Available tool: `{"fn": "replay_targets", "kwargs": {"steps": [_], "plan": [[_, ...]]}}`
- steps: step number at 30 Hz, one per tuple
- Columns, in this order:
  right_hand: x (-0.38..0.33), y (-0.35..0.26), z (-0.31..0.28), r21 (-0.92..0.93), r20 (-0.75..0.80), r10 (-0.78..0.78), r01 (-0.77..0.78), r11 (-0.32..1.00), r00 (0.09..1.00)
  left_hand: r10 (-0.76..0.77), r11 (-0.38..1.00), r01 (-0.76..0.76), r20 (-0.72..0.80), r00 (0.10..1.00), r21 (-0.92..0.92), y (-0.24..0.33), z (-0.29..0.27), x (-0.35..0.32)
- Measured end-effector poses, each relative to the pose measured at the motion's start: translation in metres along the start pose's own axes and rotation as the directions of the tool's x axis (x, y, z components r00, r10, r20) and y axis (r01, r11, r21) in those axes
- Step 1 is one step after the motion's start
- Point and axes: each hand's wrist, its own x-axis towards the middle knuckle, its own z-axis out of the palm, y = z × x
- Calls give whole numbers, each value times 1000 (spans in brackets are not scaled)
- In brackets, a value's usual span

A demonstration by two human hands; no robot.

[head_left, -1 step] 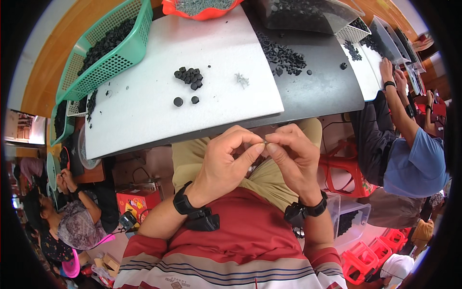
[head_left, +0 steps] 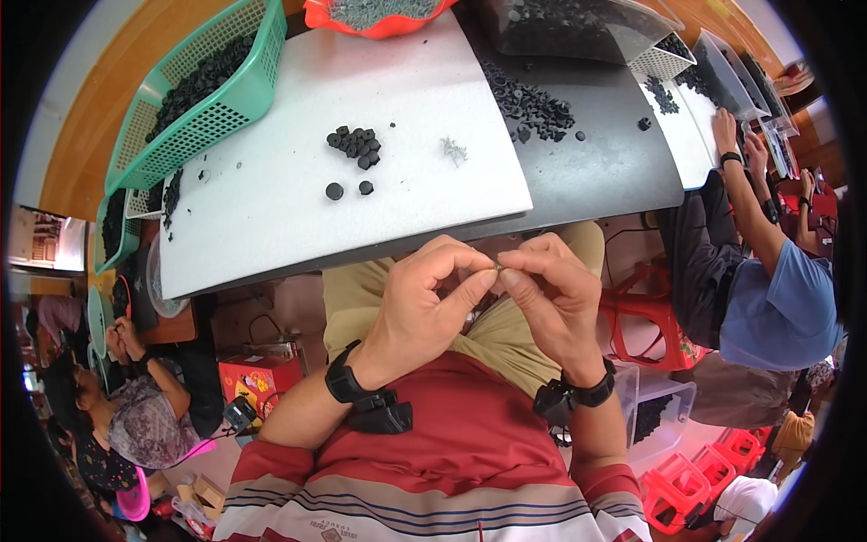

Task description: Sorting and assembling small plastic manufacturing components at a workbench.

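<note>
My left hand (head_left: pixel 432 294) and my right hand (head_left: pixel 555 294) meet over my lap, just off the table's near edge. Thumb and forefinger of each are pinched together, with the tips almost touching. Between them shows a speck of something tiny, mostly hidden by the fingers and too small to name. Beyond my hands, on a white foam sheet (head_left: pixel 298 99), lies a cluster of small black round caps (head_left: pixel 357 144). Two loose caps sit nearer, a round one (head_left: pixel 334 191) and a smaller one (head_left: pixel 366 188). To their right is a little heap of thin silvery pieces (head_left: pixel 453 151).
A green basket (head_left: pixel 257 68) of black parts stands at the left, a red scalloped bowl (head_left: pixel 384 29) of grey bits at the back. More black parts (head_left: pixel 533 104) are strewn on the dark tabletop (head_left: pixel 605 163). People work on both sides; a red stool (head_left: pixel 646 312) is at right.
</note>
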Motion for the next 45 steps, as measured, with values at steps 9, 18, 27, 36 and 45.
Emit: {"fn": "replay_targets", "kwargs": {"steps": [9,18,27,36,45], "plan": [[-2,-1,-2,35,50,68,-70,997,996,92,976,-92,8,996,196,10,1,1],[-6,-2,0,388,33,300,-289,875,953,154,971,-152,4,988,187,4,5,-2],[-13,-2,3,381,-74,289,-241,893,955,170,971,-169,5,985,169,3,8,-5],[-12,-9,-7,86,-13,110,-109,990,994,-194,948,228,165,967,-221,6,11,-9],[-7,-23,-7,-485,135,-207,247,839,969,-301,913,349,231,925,-211,9,12,-7]]}}
